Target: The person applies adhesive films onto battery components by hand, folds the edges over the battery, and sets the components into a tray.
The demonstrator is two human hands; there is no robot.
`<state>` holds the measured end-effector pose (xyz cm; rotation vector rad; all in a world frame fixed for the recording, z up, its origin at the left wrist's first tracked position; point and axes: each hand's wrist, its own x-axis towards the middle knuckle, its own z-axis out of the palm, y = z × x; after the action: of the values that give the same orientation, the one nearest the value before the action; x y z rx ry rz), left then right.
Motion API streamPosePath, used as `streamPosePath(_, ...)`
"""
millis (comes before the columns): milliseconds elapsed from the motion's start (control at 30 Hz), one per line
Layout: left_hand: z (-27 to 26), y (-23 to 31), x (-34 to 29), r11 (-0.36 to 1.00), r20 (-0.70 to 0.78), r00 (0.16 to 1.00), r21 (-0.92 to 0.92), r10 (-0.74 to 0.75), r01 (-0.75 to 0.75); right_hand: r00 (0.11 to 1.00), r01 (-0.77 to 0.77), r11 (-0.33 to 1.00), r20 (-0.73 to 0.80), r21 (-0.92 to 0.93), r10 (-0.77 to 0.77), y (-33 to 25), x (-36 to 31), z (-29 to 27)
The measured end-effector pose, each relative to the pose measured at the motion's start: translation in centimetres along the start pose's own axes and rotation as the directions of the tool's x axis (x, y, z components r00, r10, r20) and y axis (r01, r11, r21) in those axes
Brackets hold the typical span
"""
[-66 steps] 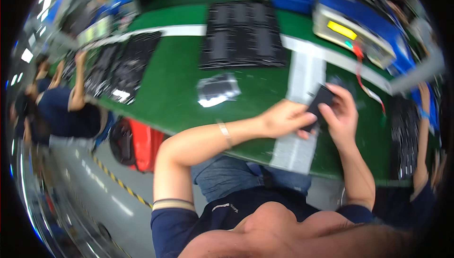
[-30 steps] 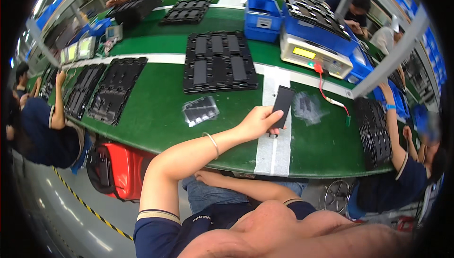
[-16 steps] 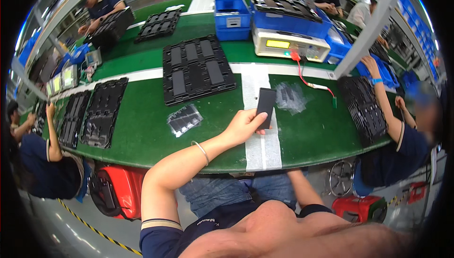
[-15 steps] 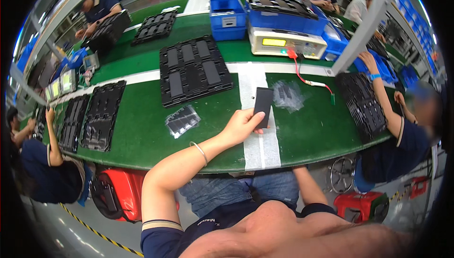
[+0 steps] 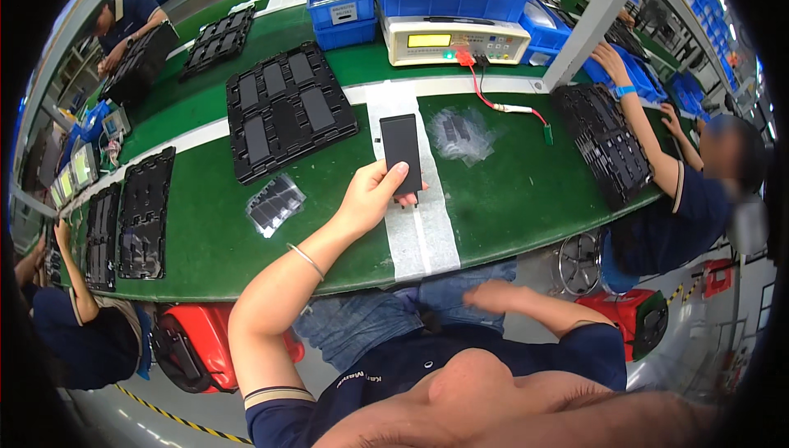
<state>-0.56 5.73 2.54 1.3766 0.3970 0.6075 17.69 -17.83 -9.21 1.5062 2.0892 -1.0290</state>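
My left hand (image 5: 367, 193) grips a flat black battery (image 5: 401, 145) upright, thumb across its front and fingertips behind its lower end. Small dark tabs show at that end. The battery is over a white paper strip (image 5: 423, 242) that runs across the green table. My right hand (image 5: 491, 294) is low over my lap, below the table edge, blurred so that its fingers cannot be made out. A black tray (image 5: 289, 107) with several flat dark pieces in its slots lies left of the battery. Thin clear films with dark strips lie either side, one pile (image 5: 276, 204) left and another pile (image 5: 463, 134) right.
Behind stands a white tester (image 5: 456, 43) with a lit yellow display and a red lead (image 5: 514, 108) ending in a small green piece. Blue bins (image 5: 341, 12), a grey post (image 5: 596, 25) and more black trays (image 5: 146, 214) stand around. Co-workers sit at both sides, one arm (image 5: 641, 123) reaching in at right.
My right hand has come into view from under the table edge, over my lap. The whole scene has shifted left in the picture; the battery stays in my left hand.
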Motion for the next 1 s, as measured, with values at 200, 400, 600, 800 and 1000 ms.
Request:
streamPosePath(200, 0.6, 0.0, -0.5, 0.997, 0.080, 0.996, -0.065, -0.033, 0.038, 0.605, 0.793, 0.537, -0.470, 0.287, -0.643, -5.4, -5.3, -19.1)
streamPosePath(400, 1.7, -0.7, -0.5, 0.980, 0.184, 0.978, -0.154, -0.096, 0.126, 0.502, 0.854, -0.140, -0.864, 0.502, -0.032, 1.0, 3.7, -24.8)
streamPosePath(600, 2.0, -0.4, -1.3, 0.967, 0.230, 0.956, -0.136, -0.181, 0.215, 0.606, 0.707, -0.280, -0.760, 0.650, -0.234, -0.7, 4.2, -22.3)
streamPosePath(800, 1.6, -0.7, -0.8, 0.982, 0.284, 0.943, -0.026, -0.173, 0.188, 0.664, 0.636, -0.331, -0.713, 0.697, -0.225, -0.8, 3.9, -21.7)
streamPosePath(1000, 2.0, -0.5, -0.9, 0.977, 0.230, 0.955, -0.050, -0.189, 0.205, 0.681, 0.604, -0.360, -0.695, 0.711, -0.230, -0.6, 4.3, -21.4)
